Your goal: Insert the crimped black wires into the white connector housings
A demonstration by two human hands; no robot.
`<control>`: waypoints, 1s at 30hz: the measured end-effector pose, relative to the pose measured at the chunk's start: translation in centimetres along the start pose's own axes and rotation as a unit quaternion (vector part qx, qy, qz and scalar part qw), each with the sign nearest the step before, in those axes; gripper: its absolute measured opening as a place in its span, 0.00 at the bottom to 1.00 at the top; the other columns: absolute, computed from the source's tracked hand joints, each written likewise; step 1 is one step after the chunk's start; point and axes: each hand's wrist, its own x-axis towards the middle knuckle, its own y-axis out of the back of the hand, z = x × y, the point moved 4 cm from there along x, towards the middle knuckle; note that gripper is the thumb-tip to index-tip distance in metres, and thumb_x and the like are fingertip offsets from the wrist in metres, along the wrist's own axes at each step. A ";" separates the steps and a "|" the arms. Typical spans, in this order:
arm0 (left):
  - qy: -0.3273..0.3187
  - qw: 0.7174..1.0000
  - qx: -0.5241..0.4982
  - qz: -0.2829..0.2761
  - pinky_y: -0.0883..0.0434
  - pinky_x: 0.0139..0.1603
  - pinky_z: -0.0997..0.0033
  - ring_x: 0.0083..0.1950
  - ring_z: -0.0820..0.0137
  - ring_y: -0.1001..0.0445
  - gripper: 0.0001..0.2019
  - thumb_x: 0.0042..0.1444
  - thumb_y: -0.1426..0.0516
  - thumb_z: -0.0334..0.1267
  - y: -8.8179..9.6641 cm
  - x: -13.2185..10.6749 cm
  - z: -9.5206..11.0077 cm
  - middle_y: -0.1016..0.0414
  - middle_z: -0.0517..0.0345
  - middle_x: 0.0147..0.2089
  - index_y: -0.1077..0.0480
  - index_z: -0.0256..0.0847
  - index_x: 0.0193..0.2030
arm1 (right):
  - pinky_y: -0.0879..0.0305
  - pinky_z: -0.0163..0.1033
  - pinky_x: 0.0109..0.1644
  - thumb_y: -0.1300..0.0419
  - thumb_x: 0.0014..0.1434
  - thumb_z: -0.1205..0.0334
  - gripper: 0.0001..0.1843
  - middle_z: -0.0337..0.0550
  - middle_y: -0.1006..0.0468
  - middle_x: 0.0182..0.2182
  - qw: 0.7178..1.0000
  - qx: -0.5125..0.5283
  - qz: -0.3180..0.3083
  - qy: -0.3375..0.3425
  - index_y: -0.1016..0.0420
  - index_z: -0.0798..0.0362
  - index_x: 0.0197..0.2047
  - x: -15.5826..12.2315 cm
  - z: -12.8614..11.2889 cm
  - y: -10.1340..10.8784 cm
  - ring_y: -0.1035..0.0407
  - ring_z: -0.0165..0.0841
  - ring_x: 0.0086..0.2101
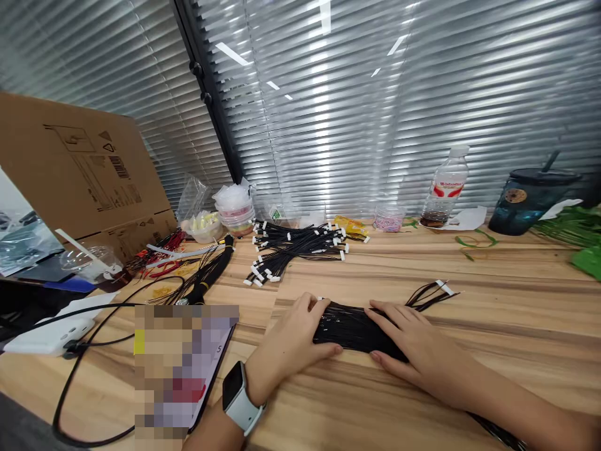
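Your left hand (291, 341) is clamped on the left end of the bundle of black wires (350, 327). Its fingers curl over the far edge and the thumb presses along the near side. Your right hand (413, 351) lies palm down on the bundle's right half, fingers stretched out and not closed round it. You cannot tell whether that thumb tucks underneath.

The bundle lies on the wooden table (493, 326), straight in front of you. Your right palm hides much of its right half, and its left tip disappears under your left fingers. Beyond the right hand a few loose strands fan out, one ending in a white tag (444, 287). More black strands show under your right forearm and are cut off at the lower edge.

The wires are thin and glossy, packed into a flat band. Both wrists sit low, with the hands angled towards each other. A pale-strapped watch (241, 398) is on your left wrist, and near it to the left lies a phone (188, 369) with its screen blurred out.

Farther back lie a loose pile of tagged wires (295, 247), a clear plastic bottle (444, 188) and a dark lidded cup (530, 197). A cardboard box (84, 169) stands at the far left.
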 end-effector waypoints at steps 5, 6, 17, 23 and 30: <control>0.003 1.000 0.024 0.005 0.33 0.50 0.56 0.51 0.59 0.35 0.27 0.55 0.46 0.45 -0.6 0.0 0.8 0.37 0.48 0.49 0.44 0.41 0.60 | 0.35 0.51 0.51 0.51 0.60 0.48 0.28 0.57 0.32 0.53 0.999 -0.015 0.036 0.017 0.35 0.58 0.57 -0.2 -0.1 -0.2 0.36 0.44 0.50; 0.002 0.999 0.032 0.010 0.33 0.50 0.55 0.51 0.58 0.35 0.26 0.56 0.46 0.46 -0.7 0.0 1.0 0.37 0.48 0.48 0.44 0.41 0.60 | 0.36 0.51 0.51 0.51 0.60 0.48 0.29 0.57 0.32 0.53 0.999 -0.015 0.036 0.017 0.35 0.58 0.57 -0.2 -0.1 -0.2 0.36 0.43 0.50; -0.002 0.995 0.093 0.017 0.32 0.48 0.57 0.49 0.58 0.36 0.24 0.58 0.49 0.44 -1.4 -0.2 1.8 0.38 0.46 0.48 0.43 0.37 0.59 | 0.35 0.50 0.49 0.52 0.60 0.47 0.29 0.56 0.32 0.52 0.995 -0.050 0.077 0.036 0.35 0.59 0.56 -0.5 0.1 -1.0 0.35 0.43 0.48; -0.006 0.995 0.100 0.015 0.32 0.48 0.56 0.50 0.58 0.36 0.25 0.58 0.49 0.45 -1.6 -0.2 1.6 0.38 0.45 0.48 0.44 0.37 0.60 | 0.35 0.49 0.50 0.51 0.59 0.46 0.29 0.55 0.32 0.53 0.997 -0.040 0.066 0.020 0.35 0.58 0.57 -0.6 0.2 -1.0 0.35 0.43 0.49; -0.007 0.996 0.091 0.018 0.32 0.48 0.56 0.51 0.57 0.37 0.24 0.58 0.50 0.46 -1.6 -0.2 1.6 0.38 0.46 0.48 0.44 0.39 0.59 | 0.35 0.49 0.50 0.51 0.59 0.47 0.29 0.55 0.32 0.53 0.996 -0.031 0.078 0.026 0.35 0.57 0.57 -0.6 0.3 -1.2 0.35 0.43 0.49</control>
